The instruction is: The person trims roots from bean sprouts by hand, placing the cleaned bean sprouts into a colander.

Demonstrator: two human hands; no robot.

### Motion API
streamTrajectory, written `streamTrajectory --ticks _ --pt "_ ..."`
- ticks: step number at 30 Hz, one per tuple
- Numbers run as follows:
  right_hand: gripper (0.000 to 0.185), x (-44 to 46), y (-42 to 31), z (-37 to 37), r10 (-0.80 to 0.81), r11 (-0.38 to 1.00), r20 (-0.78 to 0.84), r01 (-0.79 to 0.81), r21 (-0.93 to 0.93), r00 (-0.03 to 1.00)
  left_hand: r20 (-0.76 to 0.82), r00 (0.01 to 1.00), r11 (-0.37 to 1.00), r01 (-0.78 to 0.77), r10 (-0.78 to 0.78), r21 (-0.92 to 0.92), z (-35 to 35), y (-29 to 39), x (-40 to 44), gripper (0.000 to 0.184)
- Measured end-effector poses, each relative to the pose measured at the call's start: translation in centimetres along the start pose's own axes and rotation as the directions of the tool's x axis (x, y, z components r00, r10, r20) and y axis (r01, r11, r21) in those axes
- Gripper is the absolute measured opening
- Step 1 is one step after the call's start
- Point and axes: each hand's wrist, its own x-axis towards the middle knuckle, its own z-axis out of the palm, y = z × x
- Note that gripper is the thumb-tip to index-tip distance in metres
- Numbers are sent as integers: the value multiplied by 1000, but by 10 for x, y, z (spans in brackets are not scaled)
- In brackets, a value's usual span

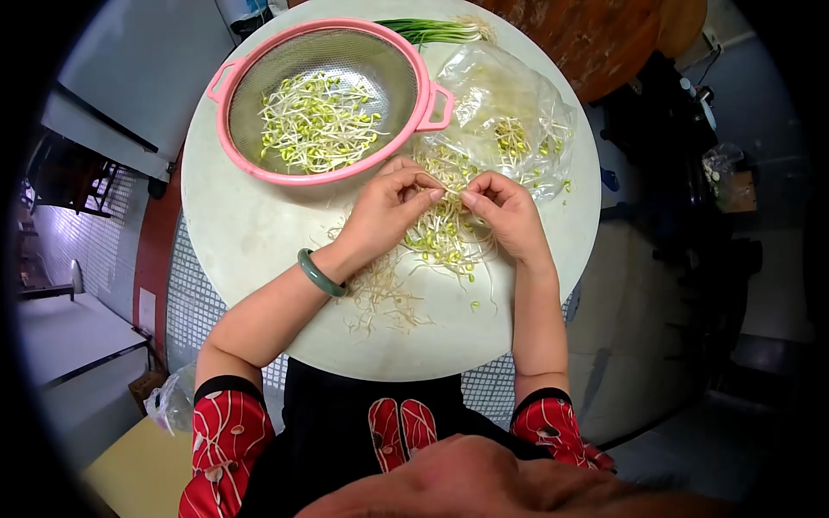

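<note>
Over the pile of bean sprouts [445, 233] on the round table, my left hand [393, 205] and my right hand [505, 211] nearly meet. Each pinches with thumb and forefinger, and a thin pale sprout runs between the fingertips. A green bangle [321, 274] circles my left wrist. Beyond my left hand stands a pink-rimmed metal colander [226, 121] holding sprouts with yellow-green heads [315, 125]. Thin brownish root ends [380, 298] lie scattered below my left hand, nearer the table's front edge.
A clear plastic bag [492, 95] with some sprouts inside lies on the right part of the round table [233, 250]. Green onions [427, 32] rest at the far edge. Behind is a brown wooden surface [570, 43]. A light-coloured tabletop [82, 337] stands at the left.
</note>
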Motion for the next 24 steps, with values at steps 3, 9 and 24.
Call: streamTrajectory --ticks 3,9,24 --pt "10 -2 0 -2 -19 999 -1 19 -34 1000 -8 994 976 102 -106 -195 4 2 -3 14" --pt "13 -5 -4 -6 27 975 16 -23 -220 1000 41 972 944 236 -233 -232 -2 2 -4 13" --pt "11 -5 -13 -35 -117 989 -325 138 42 938 57 930 796 342 -363 -499 -8 6 -2 17"
